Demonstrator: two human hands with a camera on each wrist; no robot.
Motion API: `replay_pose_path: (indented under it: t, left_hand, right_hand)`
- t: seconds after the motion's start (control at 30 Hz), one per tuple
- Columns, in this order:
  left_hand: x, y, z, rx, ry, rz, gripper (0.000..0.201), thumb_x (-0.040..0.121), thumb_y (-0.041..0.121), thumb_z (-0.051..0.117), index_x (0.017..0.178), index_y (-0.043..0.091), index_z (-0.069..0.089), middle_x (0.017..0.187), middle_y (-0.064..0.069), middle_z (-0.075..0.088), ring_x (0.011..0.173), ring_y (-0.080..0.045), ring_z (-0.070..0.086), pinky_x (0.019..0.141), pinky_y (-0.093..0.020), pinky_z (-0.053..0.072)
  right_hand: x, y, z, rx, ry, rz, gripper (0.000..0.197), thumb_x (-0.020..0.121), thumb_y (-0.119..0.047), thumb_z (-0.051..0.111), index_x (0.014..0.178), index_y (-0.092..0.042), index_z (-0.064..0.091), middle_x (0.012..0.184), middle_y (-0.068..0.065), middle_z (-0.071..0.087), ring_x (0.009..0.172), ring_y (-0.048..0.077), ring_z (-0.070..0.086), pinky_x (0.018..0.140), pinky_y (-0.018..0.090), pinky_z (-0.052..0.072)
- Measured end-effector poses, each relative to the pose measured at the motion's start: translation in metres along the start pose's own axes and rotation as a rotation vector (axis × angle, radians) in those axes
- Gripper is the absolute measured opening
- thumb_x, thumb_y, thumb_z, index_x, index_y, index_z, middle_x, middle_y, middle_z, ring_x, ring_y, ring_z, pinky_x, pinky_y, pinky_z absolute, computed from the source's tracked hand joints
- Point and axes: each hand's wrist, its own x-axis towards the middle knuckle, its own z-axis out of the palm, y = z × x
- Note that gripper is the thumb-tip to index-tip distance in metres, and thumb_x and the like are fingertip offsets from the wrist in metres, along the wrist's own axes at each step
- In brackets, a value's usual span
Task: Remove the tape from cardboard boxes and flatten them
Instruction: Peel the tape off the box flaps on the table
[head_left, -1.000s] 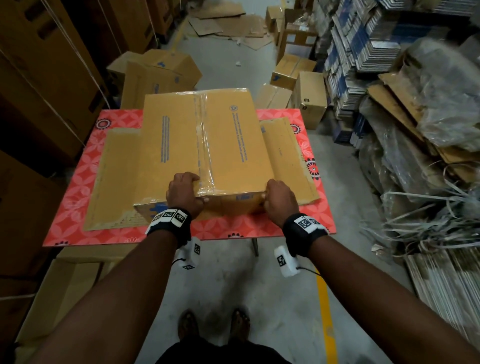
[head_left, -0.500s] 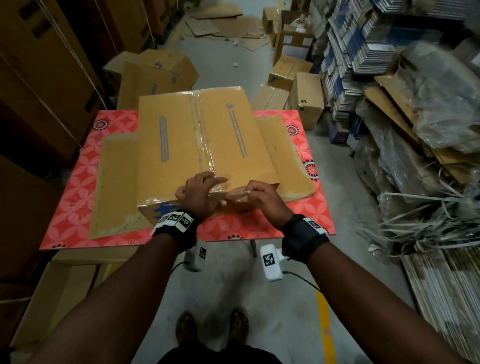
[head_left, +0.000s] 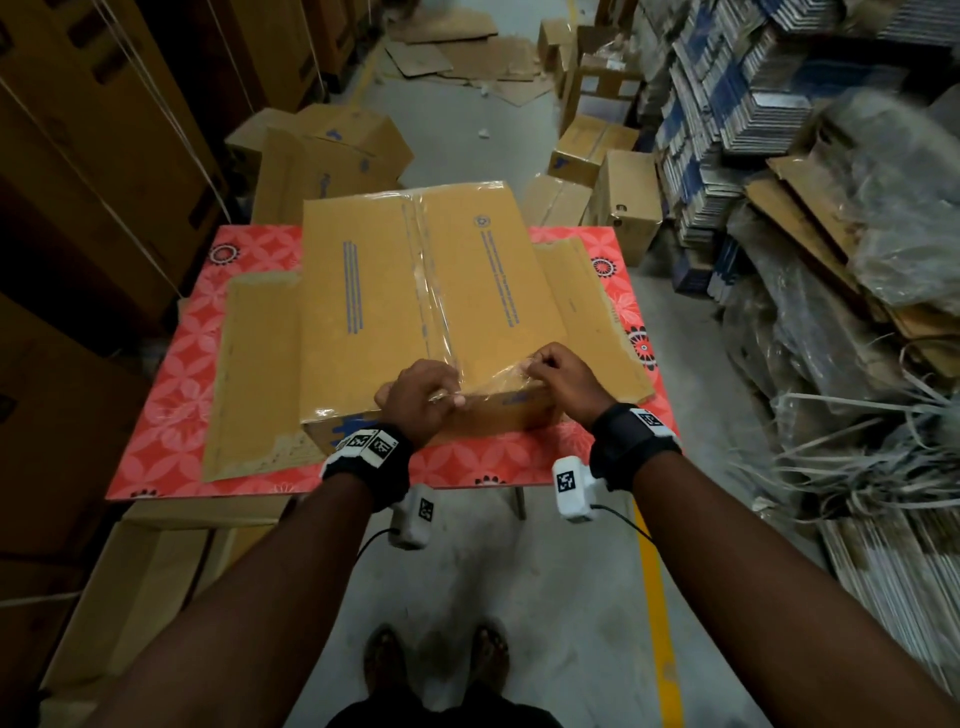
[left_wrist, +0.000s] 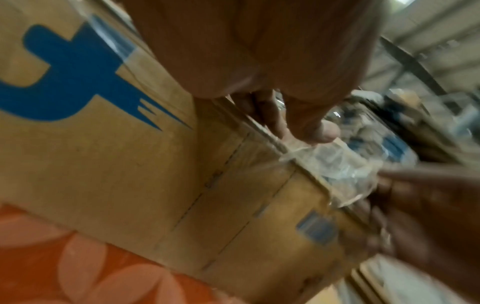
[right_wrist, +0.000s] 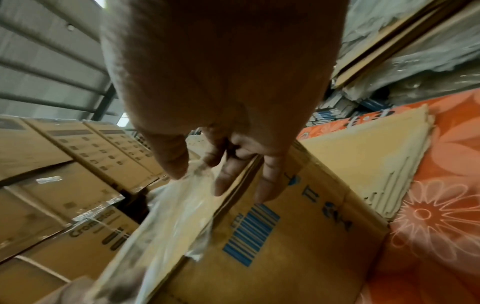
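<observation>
The cardboard box (head_left: 431, 291) stands unflattened on the counter (head_left: 171, 364). At the box's near edge the tape (head_left: 488, 384) is only partly lifted (most remains stuck). Right hand (head_left: 563, 379) fingers pinch it; left hand (head_left: 415, 400) fingers curl on it.

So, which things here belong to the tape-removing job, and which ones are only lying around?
Part of the job:
- cardboard box on the table
- clear tape, partly lifted at the near edge
- right hand, pinching the tape
- left hand, at the near edge by the tape

Just lying about:
- boxes on the floor
- flattened cardboard far down the aisle
- plastic strapping
</observation>
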Motion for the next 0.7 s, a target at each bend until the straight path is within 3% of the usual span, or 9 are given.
replay_pose_path:
  t: [0.07, 0.17, 0.27, 0.33, 0.4, 0.47, 0.53, 0.6, 0.7]
  left_hand:
    - [-0.001, -0.003, -0.004, -0.153, -0.02, -0.03, 0.014, 0.075, 0.048, 0.058, 0.077, 0.034, 0.061, 0.094, 0.013, 0.068, 0.093, -0.013, 0.064, 0.09, -0.045, 0.046]
    - [-0.001, 0.001, -0.017, -0.421, 0.019, -0.13, 0.014, 0.088, 0.027, 0.056, 0.074, 0.027, 0.056, 0.081, 0.002, 0.069, 0.074, -0.017, 0.062, 0.071, -0.036, 0.049]
    - [-0.005, -0.005, -0.041, -0.731, 0.222, -0.265, 0.028, 0.093, 0.009, 0.057, 0.07, 0.023, 0.052, 0.081, 0.0, 0.063, 0.086, -0.02, 0.06, 0.073, -0.033, 0.048]
    - [-0.013, -0.016, -0.061, -0.995, 0.257, -0.344, 0.028, 0.096, 0.014, 0.054, 0.07, 0.022, 0.053, 0.089, -0.006, 0.061, 0.097, -0.028, 0.059, 0.079, -0.044, 0.053]
    - [-0.021, -0.025, -0.075, -1.162, 0.291, -0.41, 0.025, 0.1, 0.018, 0.047, 0.076, 0.019, 0.055, 0.102, -0.012, 0.06, 0.1, -0.036, 0.058, 0.081, -0.056, 0.053]
    - [-0.026, -0.028, -0.083, -1.126, 0.334, -0.413, 0.014, 0.101, 0.017, 0.046, 0.088, 0.016, 0.052, 0.105, -0.011, 0.059, 0.097, -0.033, 0.059, 0.076, -0.05, 0.058]
    - [-0.028, -0.029, -0.087, -0.875, 0.328, -0.364, 0.008, 0.097, 0.012, 0.055, 0.097, 0.018, 0.049, 0.105, -0.004, 0.058, 0.09, -0.026, 0.059, 0.061, -0.034, 0.055]
    - [-0.027, -0.04, -0.088, -0.469, 0.264, -0.292, 0.033, 0.088, 0.012, 0.068, 0.111, 0.019, 0.047, 0.109, -0.001, 0.055, 0.091, -0.022, 0.057, 0.066, -0.03, 0.05]
    - [-0.029, -0.043, -0.086, -0.156, 0.22, -0.275, 0.062, 0.08, 0.01, 0.074, 0.129, 0.024, 0.039, 0.106, -0.002, 0.059, 0.084, -0.017, 0.062, 0.074, -0.032, 0.053]
  right_hand:
    - [-0.001, -0.001, -0.001, -0.027, -0.02, -0.011, 0.021, 0.097, -0.024, 0.058, 0.081, -0.014, 0.05, 0.082, 0.002, 0.057, 0.081, 0.016, 0.055, 0.079, 0.028, 0.043]
    - [0.001, 0.003, -0.004, -0.07, -0.015, -0.033, 0.026, 0.1, -0.029, 0.052, 0.088, -0.007, 0.052, 0.087, 0.007, 0.058, 0.082, 0.015, 0.054, 0.078, 0.028, 0.04]
    - [0.004, 0.007, -0.003, -0.169, 0.002, -0.07, 0.025, 0.095, -0.026, 0.062, 0.089, -0.006, 0.049, 0.083, 0.007, 0.049, 0.072, 0.013, 0.047, 0.069, 0.022, 0.041]
    - [0.007, 0.01, 0.003, -0.233, 0.026, -0.088, 0.034, 0.085, -0.025, 0.074, 0.087, -0.009, 0.044, 0.083, 0.006, 0.043, 0.07, 0.014, 0.044, 0.065, 0.025, 0.045]
    - [0.009, 0.01, 0.011, -0.351, 0.071, -0.073, 0.041, 0.077, -0.026, 0.079, 0.087, -0.011, 0.042, 0.091, 0.005, 0.04, 0.078, 0.019, 0.045, 0.072, 0.035, 0.048]
    - [0.01, 0.004, 0.023, -0.554, 0.117, -0.059, 0.042, 0.076, -0.03, 0.077, 0.093, -0.01, 0.044, 0.1, 0.01, 0.043, 0.089, 0.026, 0.048, 0.082, 0.044, 0.048]
    - [0.007, -0.013, 0.037, -0.808, 0.114, -0.059, 0.04, 0.078, -0.037, 0.07, 0.101, -0.011, 0.05, 0.109, 0.012, 0.047, 0.1, 0.031, 0.05, 0.087, 0.045, 0.047]
    - [0.001, -0.032, 0.058, -0.985, 0.053, -0.171, 0.034, 0.081, -0.038, 0.063, 0.106, -0.017, 0.055, 0.111, 0.007, 0.052, 0.104, 0.028, 0.051, 0.088, 0.042, 0.043]
    - [-0.006, -0.045, 0.093, -0.889, -0.186, -0.369, 0.036, 0.081, -0.035, 0.067, 0.114, -0.024, 0.06, 0.115, 0.0, 0.056, 0.111, 0.023, 0.049, 0.09, 0.041, 0.04]
